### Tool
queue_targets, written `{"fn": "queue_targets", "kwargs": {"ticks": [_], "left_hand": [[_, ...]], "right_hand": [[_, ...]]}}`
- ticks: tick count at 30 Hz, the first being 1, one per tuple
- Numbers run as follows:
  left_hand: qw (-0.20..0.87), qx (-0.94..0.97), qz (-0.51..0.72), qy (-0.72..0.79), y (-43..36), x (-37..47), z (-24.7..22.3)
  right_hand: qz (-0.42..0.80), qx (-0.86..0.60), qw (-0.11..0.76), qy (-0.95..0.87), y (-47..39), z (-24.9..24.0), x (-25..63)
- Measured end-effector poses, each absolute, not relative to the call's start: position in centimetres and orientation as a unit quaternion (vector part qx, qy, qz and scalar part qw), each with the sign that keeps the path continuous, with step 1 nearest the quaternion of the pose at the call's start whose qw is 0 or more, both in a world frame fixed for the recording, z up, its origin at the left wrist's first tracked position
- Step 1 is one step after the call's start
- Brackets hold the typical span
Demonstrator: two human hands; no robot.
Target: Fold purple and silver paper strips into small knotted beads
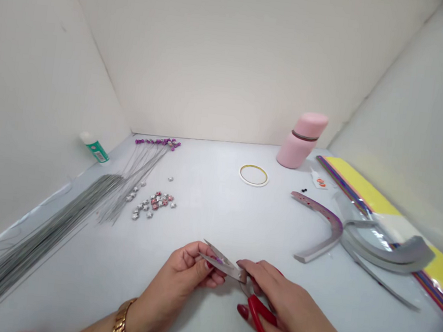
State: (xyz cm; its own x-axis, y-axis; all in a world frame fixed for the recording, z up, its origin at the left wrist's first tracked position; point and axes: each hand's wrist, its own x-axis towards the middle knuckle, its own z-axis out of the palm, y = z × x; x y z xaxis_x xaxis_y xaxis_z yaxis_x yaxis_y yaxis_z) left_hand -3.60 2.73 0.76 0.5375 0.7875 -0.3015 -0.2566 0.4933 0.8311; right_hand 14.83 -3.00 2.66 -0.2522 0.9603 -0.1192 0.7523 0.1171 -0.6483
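Observation:
Near the front centre, my right hand is closed around red-handled scissors, whose blades point left and stand slightly apart. My left hand, with a gold watch band at its wrist, pinches a small purple piece between thumb and fingers. The piece lies at the scissor blades and is mostly hidden by them and the fingertips. Small silver and pink folded stars lie in a loose group beyond my left hand.
Grey wires spread along the left, some purple-tipped. A green-white tube stands back left. Behind centre lies a tape ring; a pink bottle, white glue bottle, curled strips and coloured sheets are right.

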Motion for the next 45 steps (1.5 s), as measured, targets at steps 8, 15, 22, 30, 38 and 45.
{"fn": "queue_targets", "kwargs": {"ticks": [8, 15, 22, 30, 38, 45], "left_hand": [[0.796, 0.372, 0.336, 0.339, 2.7, -3.6, 0.4], [0.794, 0.377, 0.329, 0.346, 2.8, -3.7, 0.4], [0.790, 0.385, 0.323, 0.352, 2.7, -3.8, 0.2], [0.790, 0.385, 0.317, 0.357, 2.9, -3.8, 0.2], [0.792, 0.365, 0.324, 0.368, 2.8, -3.7, 0.2], [0.785, 0.380, 0.317, 0.372, 2.6, -3.9, 0.6]], "right_hand": [[0.306, -0.606, 0.164, -0.716, -3.1, 2.9, 14.5], [0.312, -0.600, 0.167, -0.718, -3.0, 2.9, 14.6], [0.325, -0.587, 0.170, -0.722, -3.1, 2.3, 15.0], [0.348, -0.575, 0.187, -0.717, -3.1, 2.2, 15.1], [0.260, -0.619, 0.155, -0.725, -2.4, 1.7, 16.5], [0.027, -0.724, 0.040, -0.688, -3.1, 0.9, 22.0]]}}
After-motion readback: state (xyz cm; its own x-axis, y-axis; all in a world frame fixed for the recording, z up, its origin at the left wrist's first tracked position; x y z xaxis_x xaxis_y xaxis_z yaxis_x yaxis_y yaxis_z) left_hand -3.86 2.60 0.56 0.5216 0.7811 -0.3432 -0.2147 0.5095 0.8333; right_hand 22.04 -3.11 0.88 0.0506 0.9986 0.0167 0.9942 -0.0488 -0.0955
